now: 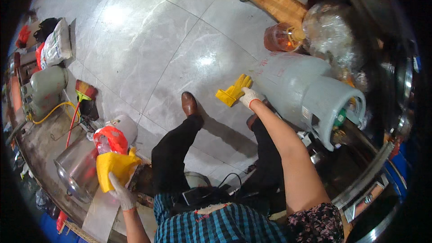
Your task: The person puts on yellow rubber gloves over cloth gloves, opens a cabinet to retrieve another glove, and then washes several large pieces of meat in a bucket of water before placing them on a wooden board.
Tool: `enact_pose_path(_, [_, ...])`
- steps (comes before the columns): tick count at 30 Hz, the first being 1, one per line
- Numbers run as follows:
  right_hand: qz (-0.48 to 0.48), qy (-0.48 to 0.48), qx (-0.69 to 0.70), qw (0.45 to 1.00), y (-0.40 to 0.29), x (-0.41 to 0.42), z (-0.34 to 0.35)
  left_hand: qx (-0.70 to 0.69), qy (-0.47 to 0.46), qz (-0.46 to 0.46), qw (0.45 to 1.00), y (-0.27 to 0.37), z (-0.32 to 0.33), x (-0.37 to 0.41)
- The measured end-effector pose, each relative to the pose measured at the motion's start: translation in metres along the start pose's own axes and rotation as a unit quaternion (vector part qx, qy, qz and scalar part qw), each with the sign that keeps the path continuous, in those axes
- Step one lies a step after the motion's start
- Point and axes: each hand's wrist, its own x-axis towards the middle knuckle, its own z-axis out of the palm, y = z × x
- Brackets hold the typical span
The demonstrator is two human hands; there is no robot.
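Note:
My left hand [120, 192], in a white knit glove, grips the cuff end of a yellow rubber glove [113, 168] at the lower left. That glove bulges, and its fingers point to the upper right. A second yellow glove [231, 92] is in my right hand [250, 98], which also wears a white knit glove with a red-edged cuff. My right fingers pinch it near its finger end, and its cuff hangs toward the left. Grey floor tile [168, 47] lies behind it, just left of a large grey gas cylinder [293, 81].
Beside the cylinder stand a jug of amber liquid [278, 37] and clear plastic bags [332, 33]. On the left are a broom [85, 90], another gas cylinder [49, 82], a red plastic bag [111, 138] and a shiny metal vessel [76, 167]. A brown shoe [189, 104] is on the floor.

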Motion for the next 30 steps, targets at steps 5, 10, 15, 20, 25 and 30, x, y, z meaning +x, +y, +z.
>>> enact_pose_path(5, [0.056, -0.067, -0.002, 0.996, 0.021, 0.129, 0.076, 0.150, 0.083, 0.078, 0.982, -0.066, 0.024, 0.026])
enact_pose_path(10, [0.135, -0.064, -0.026, 0.988, 0.042, 0.207, 0.144, 0.183, 0.049, 0.095, 0.977, -0.083, 0.080, 0.016])
enact_pose_path(15, [0.145, 0.117, 0.083, 0.979, 0.061, 0.205, 0.123, 0.147, 0.021, 0.067, 0.987, -0.058, 0.113, 0.008])
enact_pose_path(20, [0.032, 0.136, 0.614, 0.776, -0.028, 0.071, 0.031, -0.038, -0.062, -0.058, 0.996, 0.036, 0.103, -0.013])
enact_pose_path(25, [-0.089, -0.011, 0.792, 0.604, -0.112, -0.113, -0.122, -0.054, -0.231, -0.099, 0.967, 0.120, 0.078, -0.025])
enact_pose_path(30, [-0.264, -0.072, 0.665, 0.695, -0.178, -0.292, -0.238, 0.175, -0.396, 0.270, 0.860, 0.235, 0.055, -0.039])
